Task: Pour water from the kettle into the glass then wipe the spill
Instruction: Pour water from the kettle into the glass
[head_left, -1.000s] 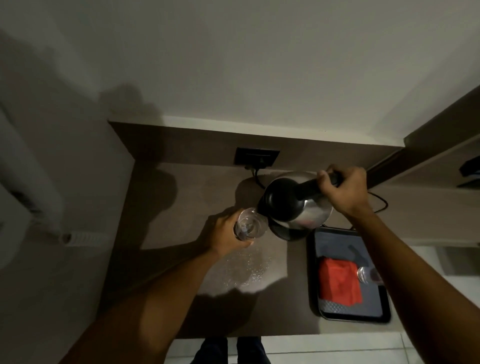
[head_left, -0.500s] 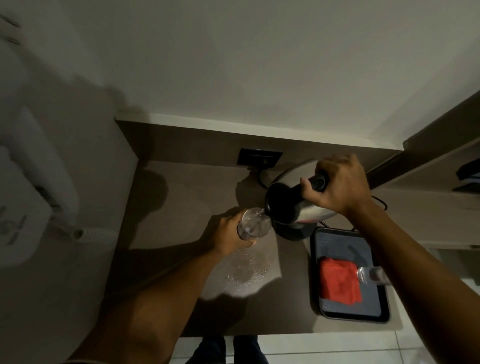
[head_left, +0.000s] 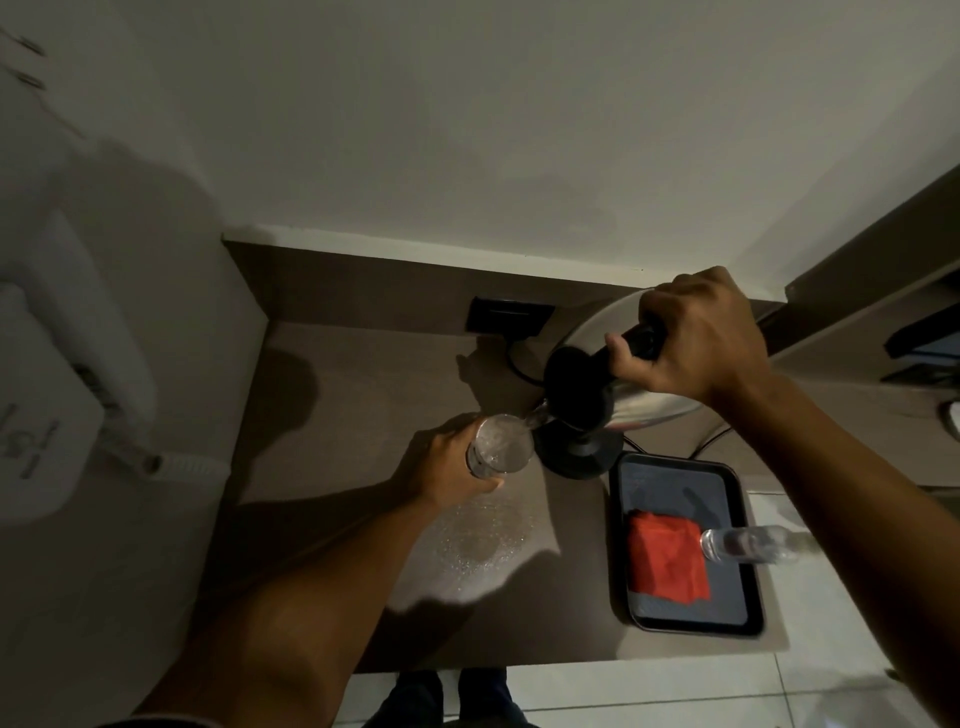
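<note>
Left forearm reaches forward from lower left, bare. Left hand (head_left: 449, 467) wrapped around glass (head_left: 500, 451), thumb side toward camera, fingers mostly hidden behind it. Right arm enters from lower right, wrist bent inward. Right hand (head_left: 693, 338) fisted over kettle (head_left: 613, 379) handle, knuckles up; grip looks firm, lighting dim.

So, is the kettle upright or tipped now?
Tipped. The right hand tilts the kettle by its handle, spout down over the glass, water running in.
</note>
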